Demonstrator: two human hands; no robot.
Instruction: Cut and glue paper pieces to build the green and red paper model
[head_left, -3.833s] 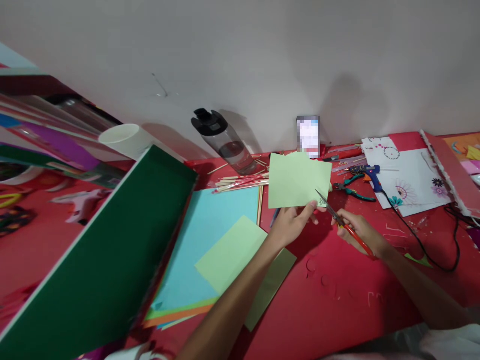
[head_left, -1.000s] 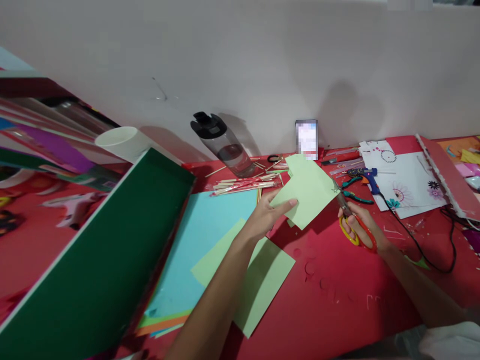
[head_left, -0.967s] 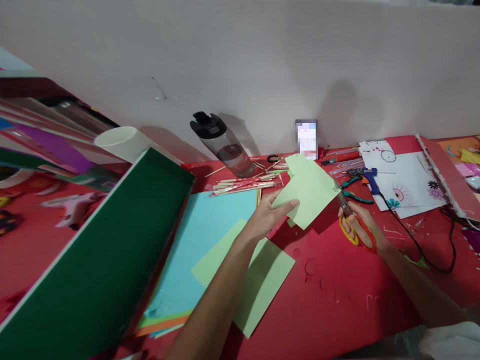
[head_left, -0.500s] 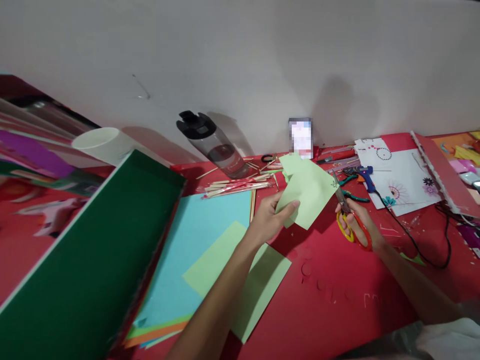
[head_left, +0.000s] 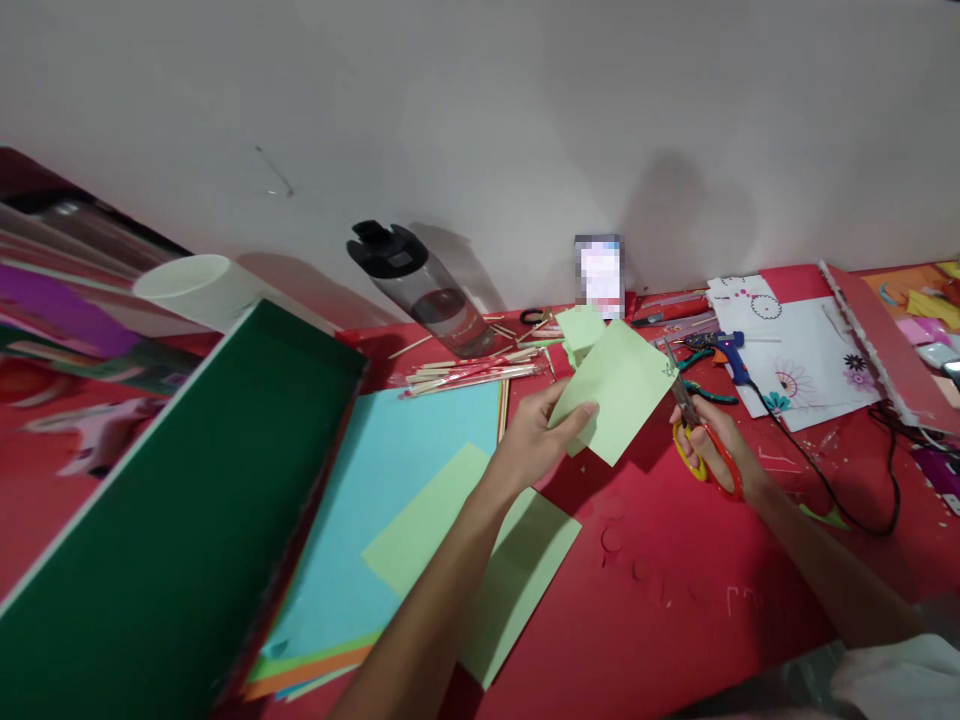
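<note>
Between the thumb and fingers of my left hand is a sheet of light green paper, held above the red table. A small shape, like a star or flower, is drawn at the paper's right corner. My right hand is closed round the red and yellow handles of a pair of scissors. Their blades point up and away, right at the drawn corner. Whether the blades touch the paper I cannot tell. More green paper lies under my left forearm, partly over a blue sheet.
A dark green panel rises at the left, with a white cup behind it. Along the wall are a water bottle, wooden sticks and a phone. A glue gun with its cable, pliers and patterned paper lie right.
The green paper in my left hand has tilted slightly, its lower corner dropping a little. My right hand and the scissors have stayed nearly in place at its corner.
</note>
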